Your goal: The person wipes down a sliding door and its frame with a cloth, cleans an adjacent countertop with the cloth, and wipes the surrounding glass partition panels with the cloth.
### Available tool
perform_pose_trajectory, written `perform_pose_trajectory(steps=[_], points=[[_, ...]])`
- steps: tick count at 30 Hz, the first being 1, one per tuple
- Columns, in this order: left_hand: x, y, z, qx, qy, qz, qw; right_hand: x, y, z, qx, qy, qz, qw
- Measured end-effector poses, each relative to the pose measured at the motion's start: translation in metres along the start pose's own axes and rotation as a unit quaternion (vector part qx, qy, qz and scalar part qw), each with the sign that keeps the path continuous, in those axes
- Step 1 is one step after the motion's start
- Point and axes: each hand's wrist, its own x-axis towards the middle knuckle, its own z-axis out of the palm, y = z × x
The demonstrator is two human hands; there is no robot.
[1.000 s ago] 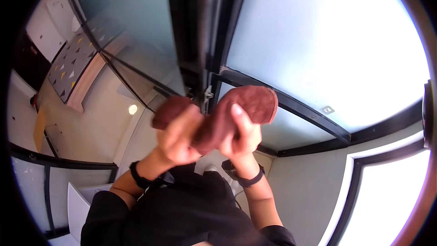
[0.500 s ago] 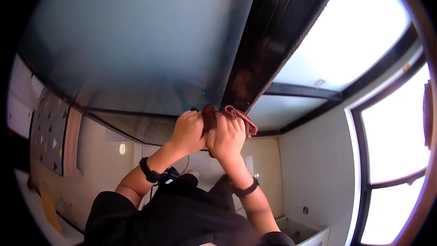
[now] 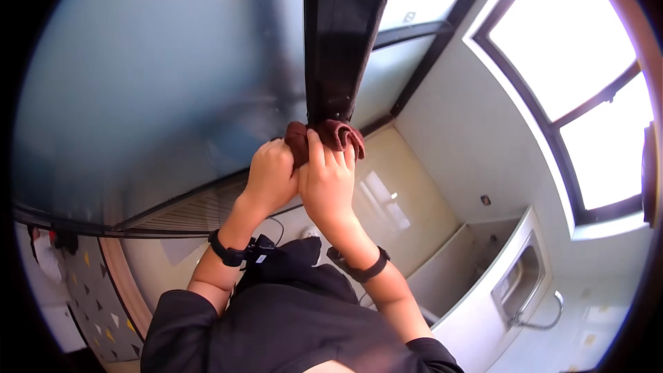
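Note:
A dark red-brown cloth (image 3: 343, 136) is bunched around the lower end of a black door-frame post (image 3: 338, 48). My left hand (image 3: 271, 171) is closed on the cloth's left part, its fingers curled toward the post. Close beside it, my right hand (image 3: 327, 178) presses the cloth against the post, fingers bent over it and a fold sticking out above the knuckles. Both hands nearly touch each other. A large frosted glass panel (image 3: 159, 90) adjoins the post on the left. Black bands circle both wrists.
At the right stands a white sink unit (image 3: 476, 318) with a curved faucet (image 3: 552, 314). A dark-framed window (image 3: 566, 76) is above it. A patterned mat (image 3: 100, 304) lies at lower left, and glossy floor tiles (image 3: 407, 186) extend behind the post.
The view has turned right, bringing the sink and faucet into sight. Both hands, still on the cloth, appear slightly higher in view, and the post looks more upright.

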Motion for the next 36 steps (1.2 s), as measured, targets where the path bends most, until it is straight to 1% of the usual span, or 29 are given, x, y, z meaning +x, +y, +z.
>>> perform_pose_trajectory(steps=[1,2,3,4,6,7,9,10,12,13,14,16,17,20,21,22,24,27,29,30,32,34,35,36], points=[[-0.02,-0.004,-0.013,-0.011,-0.01,0.004,1.0,-0.011,-0.024,-0.005,0.007,-0.01,-0.005,1.0],[-0.032,0.001,-0.015,-0.016,-0.01,0.003,1.0,-0.023,-0.032,-0.017,0.022,-0.016,-0.011,1.0],[-0.042,0.003,-0.018,-0.023,-0.011,0.002,1.0,-0.031,-0.038,-0.025,0.03,-0.044,-0.013,0.998],[-0.047,0.004,-0.019,-0.027,-0.018,0.004,0.999,-0.034,-0.04,-0.034,0.065,-0.059,0.001,0.996],[-0.061,0.013,-0.019,-0.026,-0.022,0.017,0.999,-0.046,-0.045,-0.051,0.088,-0.044,-0.004,0.995],[-0.067,0.021,-0.016,-0.04,0.002,0.038,0.998,-0.053,-0.045,-0.056,0.083,-0.037,-0.005,0.996],[-0.075,0.035,-0.017,-0.04,-0.004,0.047,0.998,-0.065,-0.043,-0.061,0.091,-0.012,0.002,0.996],[-0.081,0.043,-0.016,-0.044,-0.012,0.044,0.998,-0.068,-0.043,-0.071,0.085,-0.009,0.01,0.996],[-0.091,0.048,-0.009,-0.034,-0.02,0.048,0.998,-0.075,-0.039,-0.082,0.065,-0.037,0.021,0.997],[-0.096,0.051,-0.003,-0.022,-0.017,0.047,0.999,-0.079,-0.035,-0.086,0.054,-0.032,-0.002,0.998],[-0.101,0.055,0.002,-0.024,-0.017,0.054,0.998,-0.083,-0.03,-0.088,0.049,-0.027,0.0,0.998],[-0.107,0.06,0.013,-0.011,0.046,0.037,0.998,-0.089,-0.026,-0.088,0.063,-0.008,-0.03,0.998],[-0.111,0.062,0.018,-0.005,0.068,0.052,0.996,-0.095,-0.028,-0.089,0.063,-0.013,-0.018,0.998],[-0.121,0.06,0.03,0.002,0.071,0.067,0.995,-0.112,-0.037,-0.086,0.027,0.005,0.006,1.0],[-0.123,0.065,0.029,-0.003,0.076,0.074,0.994,-0.117,-0.042,-0.082,-0.012,0.04,0.005,0.999],[-0.129,0.069,0.033,-0.007,0.082,0.077,0.994,-0.127,-0.043,-0.081,-0.023,0.044,0.021,0.999],[-0.138,0.069,0.039,-0.006,0.096,0.106,0.99,-0.137,-0.045,-0.083,-0.024,0.05,0.026,0.998],[-0.153,0.077,0.039,0.007,0.084,0.115,0.99,-0.152,-0.057,-0.089,-0.027,0.089,0.042,0.995],[-0.164,0.091,0.036,0.01,0.058,0.126,0.99,-0.165,-0.063,-0.095,-0.043,0.116,0.049,0.991],[-0.169,0.096,0.03,0.002,0.048,0.143,0.989,-0.173,-0.064,-0.092,-0.034,0.161,0.044,0.985],[-0.185,0.095,0.033,-0.019,0.012,0.188,0.982,-0.194,-0.072,-0.094,-0.027,0.21,0.056,0.976],[-0.197,0.102,0.041,-0.032,-0.002,0.227,0.973,-0.211,-0.079,-0.1,-0.039,0.25,0.064,0.965],[-0.205,0.11,0.046,-0.015,-0.002,0.226,0.974,-0.221,-0.079,-0.106,-0.061,0.267,0.053,0.96],[-0.224,0.109,0.047,0.023,-0.028,0.235,0.971,-0.238,-0.088,-0.107,-0.079,0.273,0.057,0.957]])
